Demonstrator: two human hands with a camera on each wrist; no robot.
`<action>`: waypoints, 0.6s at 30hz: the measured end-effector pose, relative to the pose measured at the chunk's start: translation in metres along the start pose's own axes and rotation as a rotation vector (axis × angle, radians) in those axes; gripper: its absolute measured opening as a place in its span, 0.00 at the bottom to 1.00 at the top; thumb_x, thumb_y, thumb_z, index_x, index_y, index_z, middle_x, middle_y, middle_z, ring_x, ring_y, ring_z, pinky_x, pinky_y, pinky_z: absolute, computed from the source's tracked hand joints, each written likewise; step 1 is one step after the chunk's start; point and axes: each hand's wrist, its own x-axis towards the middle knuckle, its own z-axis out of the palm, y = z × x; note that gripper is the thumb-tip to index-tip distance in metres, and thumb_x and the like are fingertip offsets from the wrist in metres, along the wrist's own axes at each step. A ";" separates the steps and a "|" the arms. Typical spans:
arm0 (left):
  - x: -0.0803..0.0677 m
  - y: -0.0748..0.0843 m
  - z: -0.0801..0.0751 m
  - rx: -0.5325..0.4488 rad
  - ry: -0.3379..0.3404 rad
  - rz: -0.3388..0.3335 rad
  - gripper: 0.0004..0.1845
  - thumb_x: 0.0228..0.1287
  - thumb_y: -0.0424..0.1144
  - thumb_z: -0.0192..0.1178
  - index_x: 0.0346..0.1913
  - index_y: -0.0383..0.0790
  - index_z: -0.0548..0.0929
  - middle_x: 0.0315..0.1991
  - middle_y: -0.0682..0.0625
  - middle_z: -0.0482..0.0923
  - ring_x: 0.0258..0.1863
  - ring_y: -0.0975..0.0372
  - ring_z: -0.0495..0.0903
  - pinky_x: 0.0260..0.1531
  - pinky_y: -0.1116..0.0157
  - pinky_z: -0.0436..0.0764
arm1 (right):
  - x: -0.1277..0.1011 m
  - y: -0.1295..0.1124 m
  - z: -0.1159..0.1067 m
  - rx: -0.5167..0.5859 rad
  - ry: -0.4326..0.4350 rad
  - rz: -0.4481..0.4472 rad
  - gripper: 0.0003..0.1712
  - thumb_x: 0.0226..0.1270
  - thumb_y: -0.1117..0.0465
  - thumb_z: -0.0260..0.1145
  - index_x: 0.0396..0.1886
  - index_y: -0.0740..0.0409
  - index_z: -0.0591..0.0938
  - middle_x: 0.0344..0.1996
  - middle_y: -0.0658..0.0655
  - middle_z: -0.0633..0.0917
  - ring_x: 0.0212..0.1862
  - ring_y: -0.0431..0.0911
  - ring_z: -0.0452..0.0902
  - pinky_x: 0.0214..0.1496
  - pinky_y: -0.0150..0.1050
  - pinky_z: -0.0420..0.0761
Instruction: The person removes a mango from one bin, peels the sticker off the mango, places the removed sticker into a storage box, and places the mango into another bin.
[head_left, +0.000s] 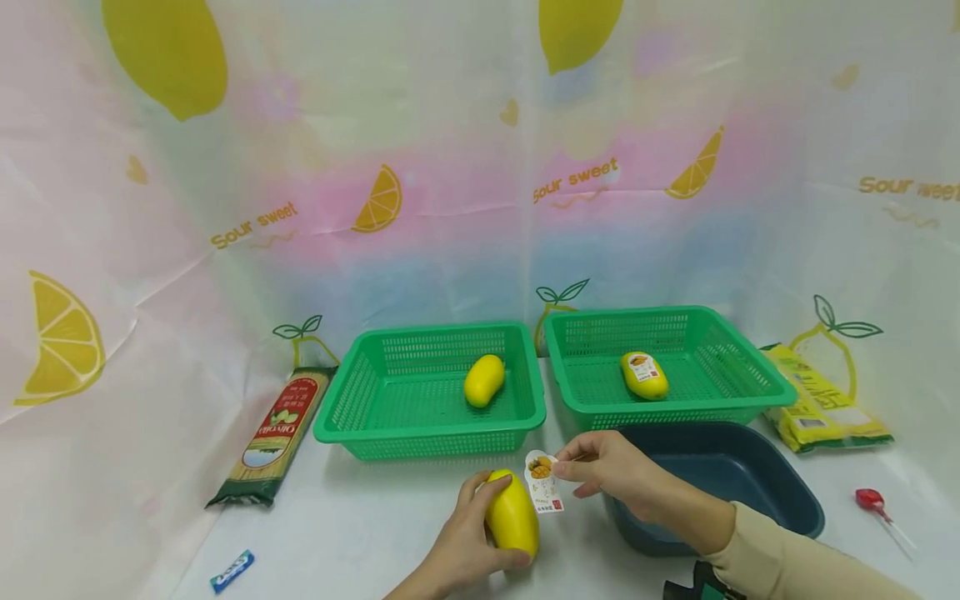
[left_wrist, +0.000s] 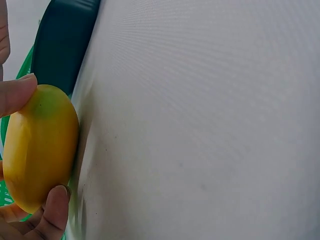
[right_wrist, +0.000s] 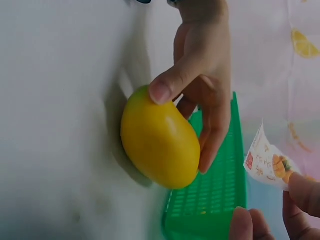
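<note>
My left hand (head_left: 468, 542) grips a yellow mango (head_left: 512, 517) that rests on the white table near the front edge; the same mango (left_wrist: 40, 147) (right_wrist: 159, 140) fills both wrist views. My right hand (head_left: 611, 471) pinches a white fruit sticker (head_left: 542, 482) (right_wrist: 267, 162) just beside the mango's upper right side, not touching it as far as I can tell. Another bare mango (head_left: 483, 380) lies in the left green basket (head_left: 360, 417). A mango with a sticker on it (head_left: 643, 375) lies in the right green basket (head_left: 750, 367).
A dark blue basin (head_left: 780, 492) stands right of my right hand. A spaghetti packet (head_left: 276, 433) lies at the left, a yellow packet (head_left: 821, 404) at the right, a red lollipop (head_left: 873, 504) far right, a blue candy (head_left: 231, 570) front left. A patterned curtain backs the table.
</note>
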 end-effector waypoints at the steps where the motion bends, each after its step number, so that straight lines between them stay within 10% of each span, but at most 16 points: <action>1: 0.000 0.000 0.000 0.002 0.003 0.000 0.50 0.40 0.48 0.79 0.70 0.49 0.68 0.73 0.41 0.56 0.60 0.46 0.72 0.55 0.42 0.74 | 0.001 0.000 -0.002 -0.011 0.013 0.001 0.16 0.65 0.55 0.70 0.42 0.65 0.83 0.42 0.56 0.85 0.42 0.45 0.81 0.48 0.48 0.85; 18: 0.000 -0.001 -0.003 -0.016 -0.023 0.009 0.50 0.42 0.48 0.78 0.71 0.49 0.67 0.73 0.40 0.56 0.60 0.46 0.72 0.53 0.43 0.74 | -0.003 0.030 -0.117 -0.309 0.173 0.013 0.25 0.69 0.58 0.65 0.57 0.72 0.75 0.42 0.60 0.84 0.43 0.49 0.81 0.47 0.47 0.82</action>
